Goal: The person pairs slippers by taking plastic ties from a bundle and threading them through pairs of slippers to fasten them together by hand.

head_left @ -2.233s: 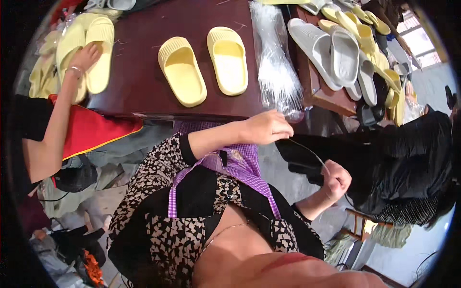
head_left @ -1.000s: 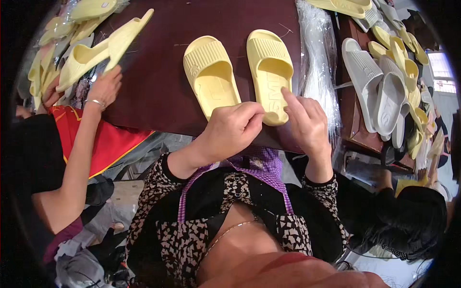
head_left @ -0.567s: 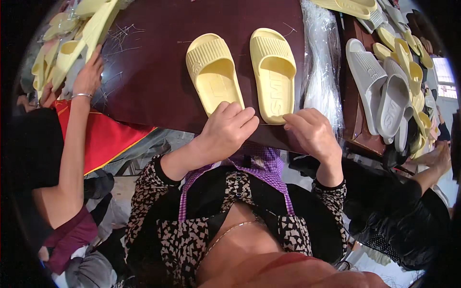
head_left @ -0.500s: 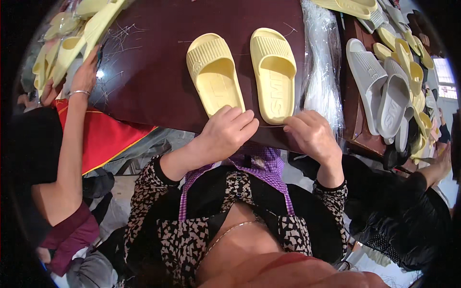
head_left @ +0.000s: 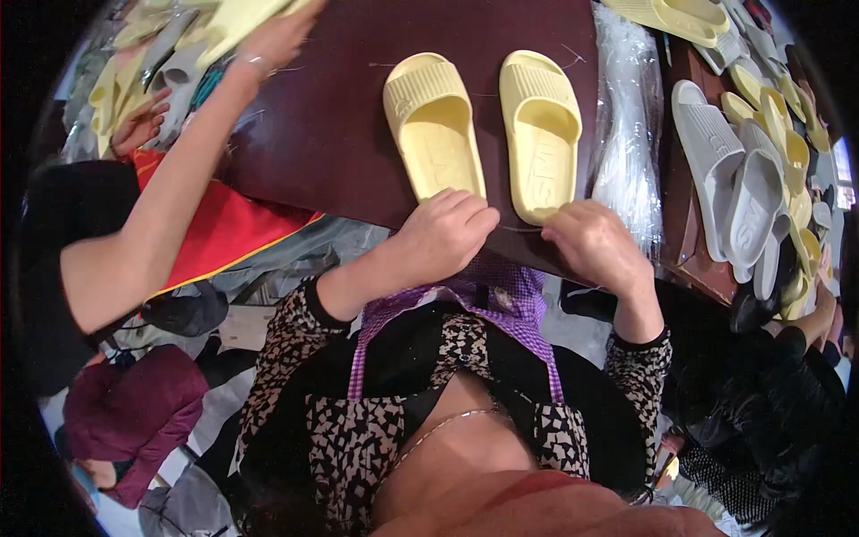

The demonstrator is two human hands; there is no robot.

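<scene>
Centrally, two bare hands face each other at the near edge of a dark red table (head_left: 313, 134); directions follow a clock face centred between them, twelve toward the top of the view. The left hand (head_left: 447, 231), at nine o'clock, has its fingers curled and drawn together with the thumb. The right hand (head_left: 598, 240), at three o'clock, shows thumb and fingers likewise closed. A thin pale strand (head_left: 521, 230) spans the gap, one end pinched in each hand. At eleven o'clock lies the first yellow slipper (head_left: 438, 152), its heel partly hidden by the left hand; contact cannot be told. At twelve o'clock lies the second yellow slipper (head_left: 541, 161), heel just beside the right fingertips. Both slippers point their toes away from the person. Between one and two o'clock, a clear plastic bag (head_left: 629, 134) holds a bundle of fine strands. Between two and three o'clock, grey slippers (head_left: 711, 170) rest on a side table (head_left: 693, 246). Between ten and eleven o'clock, a co-worker's hand (head_left: 277, 40) is at a pale yellow slipper (head_left: 237, 22).
</scene>
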